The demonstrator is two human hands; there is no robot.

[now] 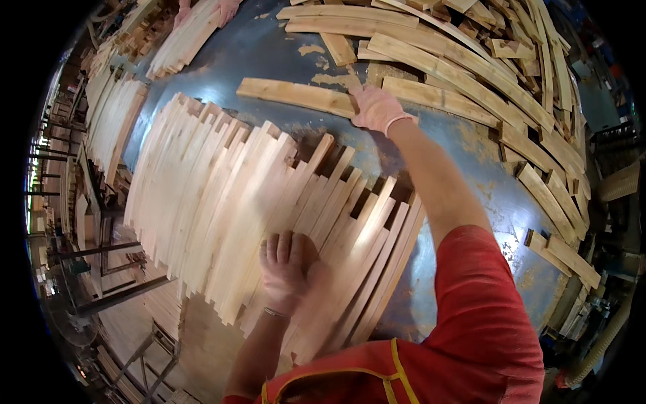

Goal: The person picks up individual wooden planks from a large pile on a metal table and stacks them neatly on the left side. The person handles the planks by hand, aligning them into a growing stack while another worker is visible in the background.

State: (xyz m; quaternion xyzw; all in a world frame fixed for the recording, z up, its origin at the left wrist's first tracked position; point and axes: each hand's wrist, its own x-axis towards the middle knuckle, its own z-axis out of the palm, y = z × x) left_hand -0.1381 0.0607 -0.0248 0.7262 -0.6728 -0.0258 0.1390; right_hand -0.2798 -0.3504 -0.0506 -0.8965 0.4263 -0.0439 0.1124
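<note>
Pale gloves cover both hands. My right hand [378, 110] is stretched far forward, its fingers closed on the right end of a wooden board [289, 93] that lies on the metal table [269, 44]. Nearer to me, my left hand [284, 273] rests on a wide row of narrow wooden strips [222, 182], fingers lying over their tops. A dark patch beside its fingers is too blurred to make out. The strips lie side by side with uneven ends, and dark gaps show between several at the far right end of the row.
A large loose heap of boards [464, 60] covers the table's far right. Two short boards [564, 256] lie at the right edge. At the far left, another person's gloved hands [225, 9] touch a stack of strips [185, 39]. Metal stands [121, 293] are at the lower left.
</note>
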